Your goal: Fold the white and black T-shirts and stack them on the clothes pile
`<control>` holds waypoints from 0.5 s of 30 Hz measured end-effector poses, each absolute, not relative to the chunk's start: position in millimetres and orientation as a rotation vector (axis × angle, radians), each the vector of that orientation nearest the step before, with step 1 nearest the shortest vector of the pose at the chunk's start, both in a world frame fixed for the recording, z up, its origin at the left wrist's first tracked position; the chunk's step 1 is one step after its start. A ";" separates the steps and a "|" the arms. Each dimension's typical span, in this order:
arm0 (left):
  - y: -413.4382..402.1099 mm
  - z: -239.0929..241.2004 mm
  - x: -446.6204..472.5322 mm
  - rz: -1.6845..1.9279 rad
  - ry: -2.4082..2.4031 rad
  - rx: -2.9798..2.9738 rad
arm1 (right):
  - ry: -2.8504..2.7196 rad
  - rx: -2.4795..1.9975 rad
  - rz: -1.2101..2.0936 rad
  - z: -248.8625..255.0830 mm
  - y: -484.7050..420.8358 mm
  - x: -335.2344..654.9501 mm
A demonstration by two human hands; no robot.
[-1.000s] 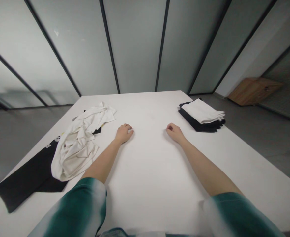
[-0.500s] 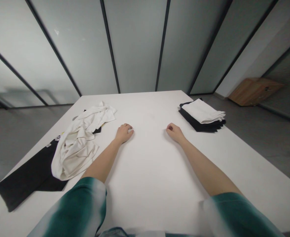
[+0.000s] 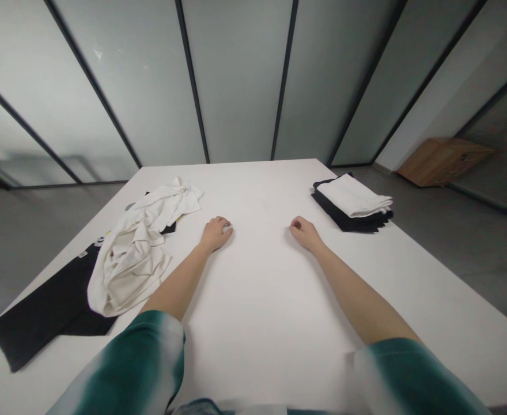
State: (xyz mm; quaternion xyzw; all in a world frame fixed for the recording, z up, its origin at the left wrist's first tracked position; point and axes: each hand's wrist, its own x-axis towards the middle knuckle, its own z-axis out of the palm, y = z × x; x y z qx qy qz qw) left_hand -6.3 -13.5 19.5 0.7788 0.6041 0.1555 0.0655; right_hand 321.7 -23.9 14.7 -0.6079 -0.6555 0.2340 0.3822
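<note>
Crumpled white shirt (image 3: 135,256) heaped over flat black garment (image 3: 37,317), left; neat folded stack (image 3: 352,202), right.

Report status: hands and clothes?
Hands empty: left hand, right hand curled on table. Nearest left: crumpled white garment, untouched. Right side: folded stack, apart.

Wooden box (image 3: 446,158) (far right)

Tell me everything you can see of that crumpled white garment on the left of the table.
The crumpled white garment looks like soft, off-white cotton, bunched in loose folds rather than laid flat. It lies on the left part of the white table, its near end resting on a black garment spread flat beneath it. The left hand lies on the table close beside it, not touching it.
</note>
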 end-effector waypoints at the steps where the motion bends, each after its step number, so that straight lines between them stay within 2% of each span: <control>1: -13.7 19.9 -6.2 0.467 1.826 2.349 | -1.670 -1.550 0.598 14.4 -23.6 321.8; 15: -13.4 20.2 -6.8 0.480 1.823 2.349 | -1.662 -1.560 0.609 11.4 -21.6 322.8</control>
